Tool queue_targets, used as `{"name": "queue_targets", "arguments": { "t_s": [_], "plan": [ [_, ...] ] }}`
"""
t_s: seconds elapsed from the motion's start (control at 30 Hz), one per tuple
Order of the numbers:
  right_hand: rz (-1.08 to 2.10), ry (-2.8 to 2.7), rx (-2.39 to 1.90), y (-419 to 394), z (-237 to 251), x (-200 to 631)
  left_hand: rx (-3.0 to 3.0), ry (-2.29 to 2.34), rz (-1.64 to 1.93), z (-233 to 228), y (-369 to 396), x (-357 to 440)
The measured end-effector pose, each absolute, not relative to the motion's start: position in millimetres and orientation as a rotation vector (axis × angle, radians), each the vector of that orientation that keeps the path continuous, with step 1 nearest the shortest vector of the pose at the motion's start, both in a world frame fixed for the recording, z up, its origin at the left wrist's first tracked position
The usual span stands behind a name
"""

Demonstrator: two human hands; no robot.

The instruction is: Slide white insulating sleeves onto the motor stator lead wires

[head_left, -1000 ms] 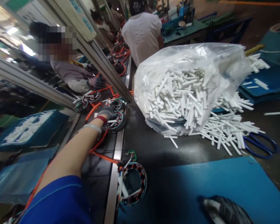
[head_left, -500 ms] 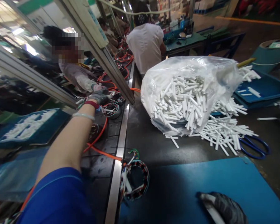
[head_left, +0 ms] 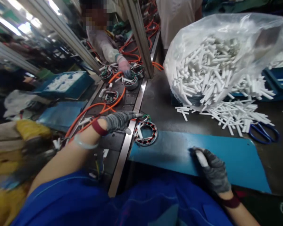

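Left hand, grey glove, is stretched out flat over the metal rail, fingers extended and pointing at the stator; the fingertips sit just beside its rim, and I can't tell whether they touch it. Nothing is in that grip. The stator is a ring with coloured windings and white sleeves sticking out, lying flat on the worktop, straddling the far left corner of the blue mat. Right hand, also gloved, rests on the mat near its front edge, fingers curled loosely round a white sleeve that pokes out past the knuckles. Orange cable runs under the left wrist along the belt. Further up the belt are more stators, and a co-worker's hand is on one of them. Behind the mat a clear bag is stuffed with white sleeves, with a loose pile spilled in front of it. Blue scissors lie just right of the pile. A blue tray holding white parts sits left of the belt.
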State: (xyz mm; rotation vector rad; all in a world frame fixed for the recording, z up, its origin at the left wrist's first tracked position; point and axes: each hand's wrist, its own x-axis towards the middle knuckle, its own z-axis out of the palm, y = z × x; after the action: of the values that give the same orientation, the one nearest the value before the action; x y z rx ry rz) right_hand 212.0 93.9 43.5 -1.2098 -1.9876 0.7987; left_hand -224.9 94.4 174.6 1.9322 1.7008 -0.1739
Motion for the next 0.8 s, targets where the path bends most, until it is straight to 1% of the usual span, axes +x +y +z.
{"name": "queue_targets", "arguments": {
  "t_s": [0.07,0.13,0.2,0.3,0.4,0.53,0.63,0.7,0.8],
  "plan": [
    [0.858,-2.085,-1.05,102.6,60.4,184.7,1.896,1.668,-0.074,155.6,86.8,-229.1],
    [0.872,-2.233,-0.826,108.6,78.7,145.8,1.845,1.747,-0.009,140.3,85.9,-232.6],
    [0.817,-2.434,-0.635,108.8,93.5,101.7,1.8,1.853,0.007,128.1,89.1,-233.2],
    [0.667,-2.786,-0.588,100.7,103.7,46.0,1.759,1.966,0.03,117.9,92.6,-230.5],
    [0.575,-2.927,-0.565,98.3,103.6,23.5,1.747,2.077,0.092,120.7,83.2,-227.7],
    [0.578,-2.977,-0.342,123.7,101.9,47.6,1.741,2.283,0.22,126.7,45.7,-213.9],
    [0.539,-2.974,-0.07,156.4,99.5,85.4,1.75,2.356,0.381,117.7,17.6,-190.4],
    [0.607,-2.959,0.043,175.8,96.4,110.6,1.746,2.241,0.543,110.0,10.7,-175.0],
    [0.783,-2.837,0.054,190.8,92.1,142.5,1.673,1.79,0.629,106.7,21.2,-163.6]
  ]
}}
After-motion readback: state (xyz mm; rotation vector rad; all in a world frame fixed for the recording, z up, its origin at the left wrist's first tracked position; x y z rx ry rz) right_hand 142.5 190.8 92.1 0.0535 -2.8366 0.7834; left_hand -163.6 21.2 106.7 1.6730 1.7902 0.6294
